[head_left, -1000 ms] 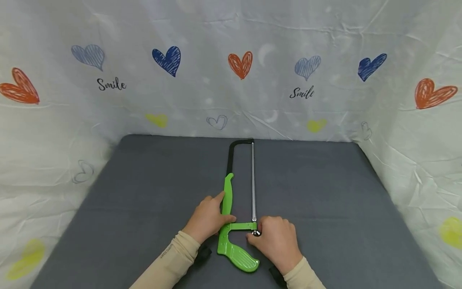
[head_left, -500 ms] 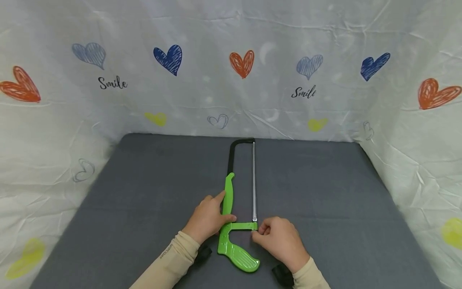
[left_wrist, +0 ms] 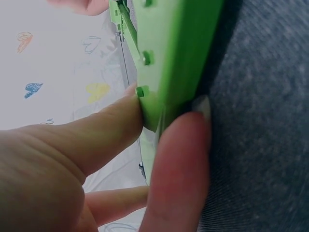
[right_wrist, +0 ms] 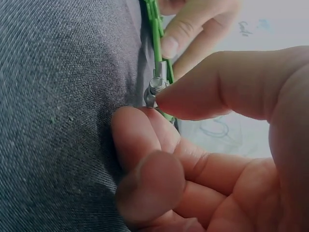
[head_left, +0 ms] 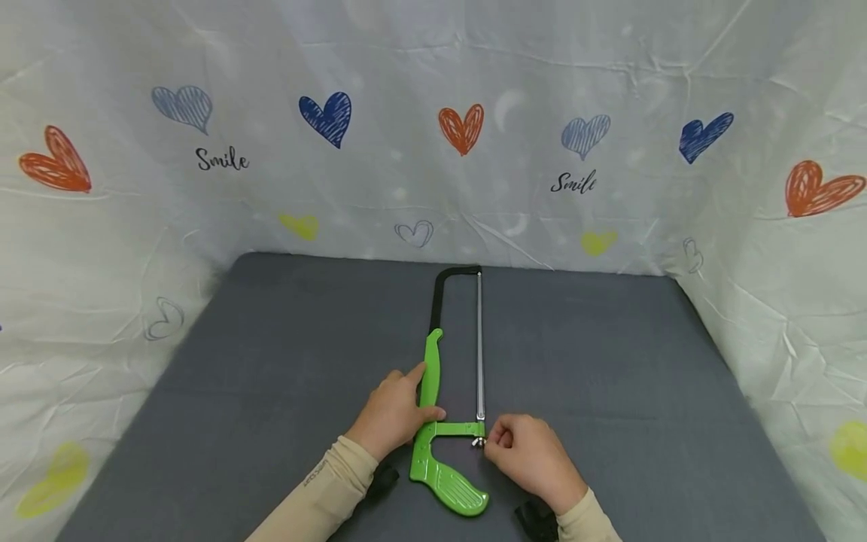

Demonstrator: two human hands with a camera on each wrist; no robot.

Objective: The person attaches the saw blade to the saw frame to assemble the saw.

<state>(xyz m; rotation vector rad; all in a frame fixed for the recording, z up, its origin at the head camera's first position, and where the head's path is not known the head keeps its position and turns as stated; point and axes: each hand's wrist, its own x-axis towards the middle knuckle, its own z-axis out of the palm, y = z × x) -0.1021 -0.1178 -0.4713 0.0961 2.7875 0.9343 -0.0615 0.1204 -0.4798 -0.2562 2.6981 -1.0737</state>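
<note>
A hacksaw [head_left: 431,380] with a green frame and black front bow lies flat on the grey surface, its grip toward me. Its silvery blade [head_left: 480,346] runs along the right side. My left hand [head_left: 388,415] holds the frame's back from the left; in the left wrist view the thumb and a finger [left_wrist: 178,169] pinch the green frame [left_wrist: 178,53]. At the near end of the blade sits a metal wing nut [head_left: 478,443]. My right hand [head_left: 536,458] pinches this wing nut [right_wrist: 155,87], thumb on one side and index finger below. The other right fingers are curled.
A grey cloth-covered table [head_left: 305,316] spreads under the saw. White sheeting [head_left: 379,173] with printed hearts stands behind and on both sides. The saw's black bow reaches almost to the table's back edge.
My right hand has shifted a little to the right, its fingers turning at the wing nut, which now shows more clearly. The left hand and hacksaw stay in place.
</note>
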